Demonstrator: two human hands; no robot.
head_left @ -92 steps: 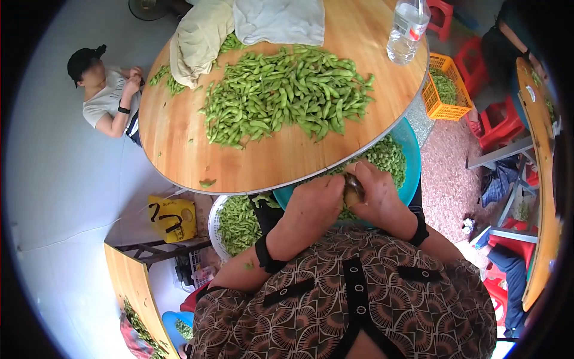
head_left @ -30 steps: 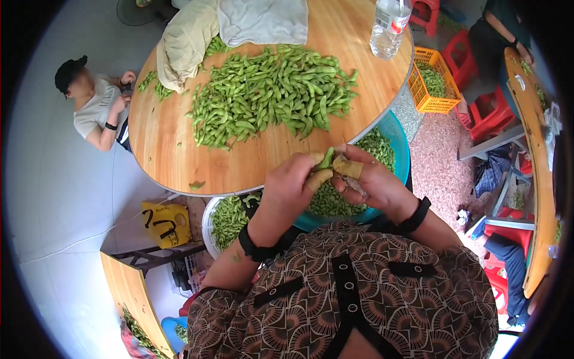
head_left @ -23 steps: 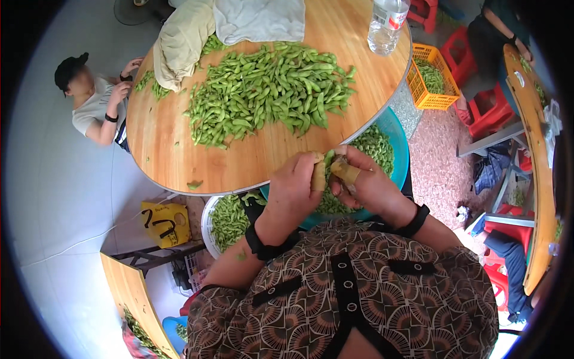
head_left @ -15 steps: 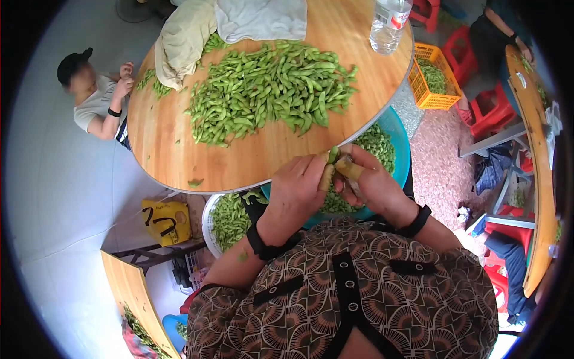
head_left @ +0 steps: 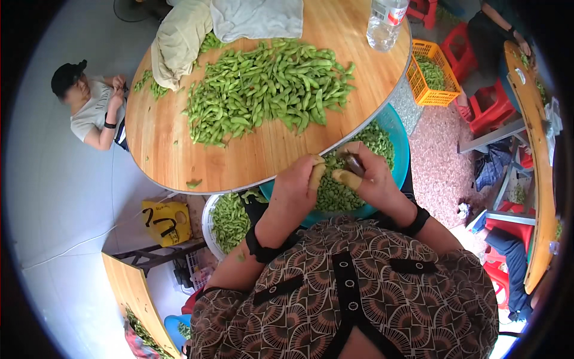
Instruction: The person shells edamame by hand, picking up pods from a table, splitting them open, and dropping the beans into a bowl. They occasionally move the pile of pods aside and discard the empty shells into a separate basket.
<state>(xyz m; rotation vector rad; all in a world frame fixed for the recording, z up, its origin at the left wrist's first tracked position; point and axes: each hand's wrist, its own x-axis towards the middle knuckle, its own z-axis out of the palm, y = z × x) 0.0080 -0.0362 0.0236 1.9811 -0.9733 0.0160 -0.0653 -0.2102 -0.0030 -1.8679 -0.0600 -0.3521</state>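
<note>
My left hand (head_left: 295, 184) is closed above the near table edge, its thumb wrapped in a yellowish cover. Whatever lies in its fingers is hidden. Slightly apart from it, my right hand (head_left: 378, 179) is curled around a small dark shiny object (head_left: 354, 164), and its thumb has a similar cover. Both hands are over a teal basin (head_left: 405, 149) of shelled green beans (head_left: 342, 196). Beyond them, a broad heap of green soybean pods (head_left: 269, 93) is spread on the round wooden table (head_left: 164, 152).
A white basket (head_left: 207, 233) of pods stands by my left forearm. Cloths (head_left: 257, 21) and a water bottle (head_left: 384, 27) rest on the table. A yellow crate (head_left: 439, 96) and red stools (head_left: 493, 107) are at right. A person (head_left: 95, 107) sits at left.
My hands have drawn apart from each other. The green pod seen between them is no longer visible there, and the dark object in my right hand shows more plainly.
</note>
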